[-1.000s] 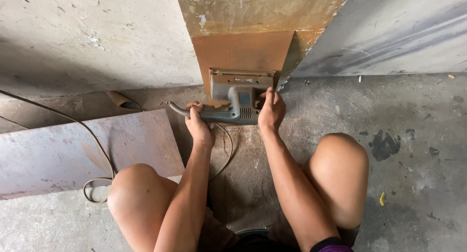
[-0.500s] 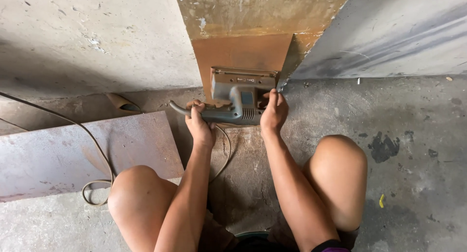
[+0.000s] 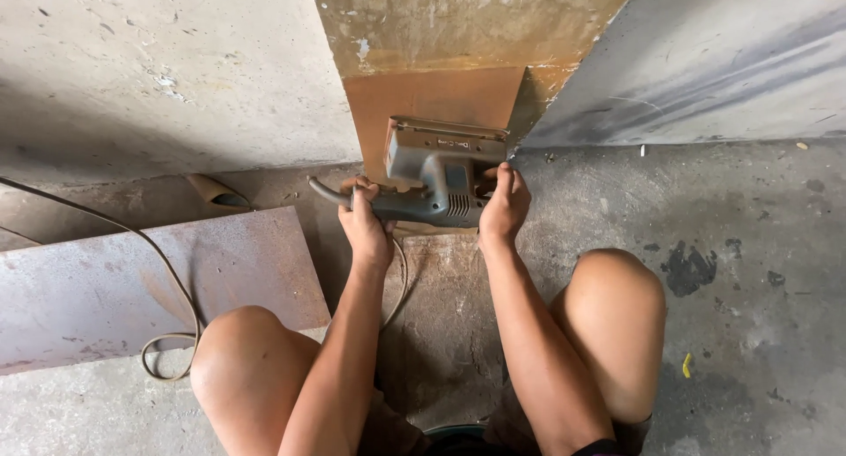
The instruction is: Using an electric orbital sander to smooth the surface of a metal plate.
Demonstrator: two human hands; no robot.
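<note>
Person's squatting on the concrete floor (image 3: 758,333), knees (image 3: 617,289) spread wide, both arms reaching forward to a grey power sander (image 3: 441,170). The left hand (image 3: 366,218) is wrapped tight around the rear handle, right where the cord (image 3: 167,289) comes out, and the right hand (image 3: 504,205) is closed over the side of the motor body. The sander sits with its flat pad pressed against a rusty upright metal sheet (image 3: 432,99) that leans in the corner between two grey panels. Looks like a fairly heavy, rigid tool, probably buzzy, so a two-hand hold seems the sensible way to take it: handle at the back, body in front, and firm enough that it doesn't skate on the steel. Off to the left another rusty plate (image 3: 106,289) lies flat on the floor with the cord looping across it, and there's a small cardboard cone (image 3: 216,192) lying by the wall behind it.
</note>
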